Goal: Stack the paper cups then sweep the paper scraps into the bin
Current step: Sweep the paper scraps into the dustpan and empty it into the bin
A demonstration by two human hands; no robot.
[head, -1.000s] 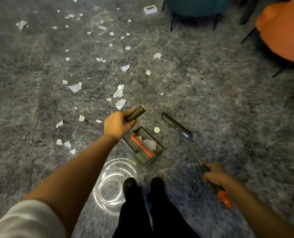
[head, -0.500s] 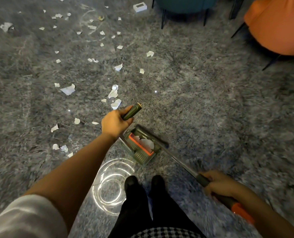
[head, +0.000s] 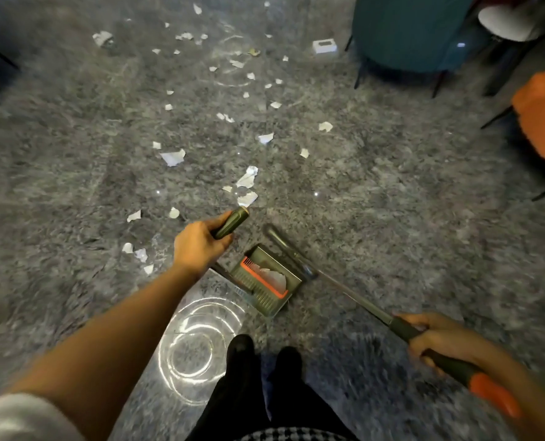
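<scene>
- Left hand (head: 198, 246) grips the dustpan (head: 266, 280) handle.
- Right hand (head: 436, 337) clasps the broom (head: 338, 289) pole, its head beside the pan.
- Paper scraps (head: 247, 181) litter the grey floor (head: 392, 202).

Left hand (head: 198, 246) grips dustpan (head: 266, 280) handle; right hand (head: 436, 337) grips broom (head: 344, 289); scraps (head: 172, 156) ahead.

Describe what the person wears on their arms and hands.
Both hands are bare: the left hand and right hand show no gloves or watch. The left arm is bare up to a white fabric sleeve; no sleeve shows on the right forearm.
</scene>
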